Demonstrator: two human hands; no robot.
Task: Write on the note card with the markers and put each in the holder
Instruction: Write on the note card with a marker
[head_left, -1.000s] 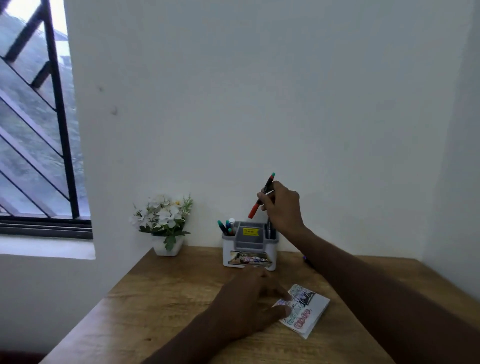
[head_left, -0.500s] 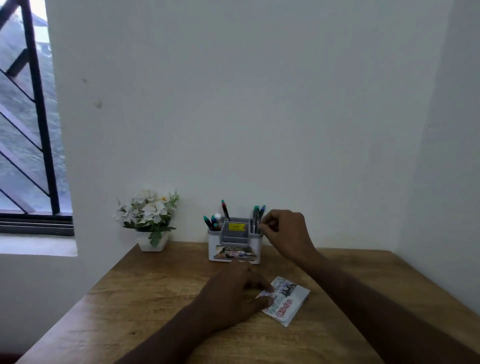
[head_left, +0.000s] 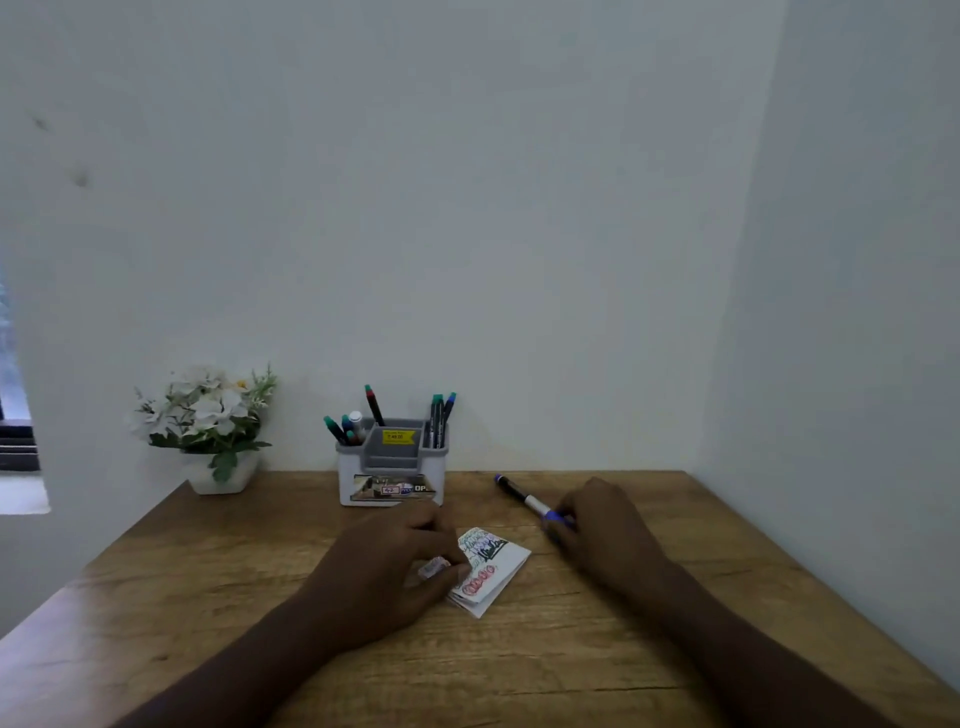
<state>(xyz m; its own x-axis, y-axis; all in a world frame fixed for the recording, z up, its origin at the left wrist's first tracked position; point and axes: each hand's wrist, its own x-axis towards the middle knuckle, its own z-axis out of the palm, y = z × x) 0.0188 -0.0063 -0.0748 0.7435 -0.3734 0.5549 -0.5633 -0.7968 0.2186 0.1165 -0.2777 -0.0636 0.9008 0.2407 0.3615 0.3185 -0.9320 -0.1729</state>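
- On the wooden surface (head_left: 208, 597), near its middle, lies the note card (head_left: 491, 571), a small folded white card covered in coloured scribbles, with red loops along its lower edge.
- The left hand (head_left: 384, 571) rests on the card's left edge, fingers curled loosely over it and pressing it down; whether they pinch the paper I cannot tell.
- To the right, the right hand (head_left: 602, 530) lies low on the surface with its fingers closed around the near end of a blue-capped marker (head_left: 524, 499).
- That marker lies flat and angled, its far tip pointing back and left, just right of the holder (head_left: 392, 467).
- The holder, grey and white with a yellow sticker, stands against the back wall, behind the card.
- Its left compartment holds several markers (head_left: 340, 428) with teal and blue caps; one dark marker (head_left: 374, 405) leans behind the middle section; two more (head_left: 441, 418) stand in the right compartment.
- Left of the holder, well apart from it, a white pot of pale flowers (head_left: 208, 415) sits by the wall.
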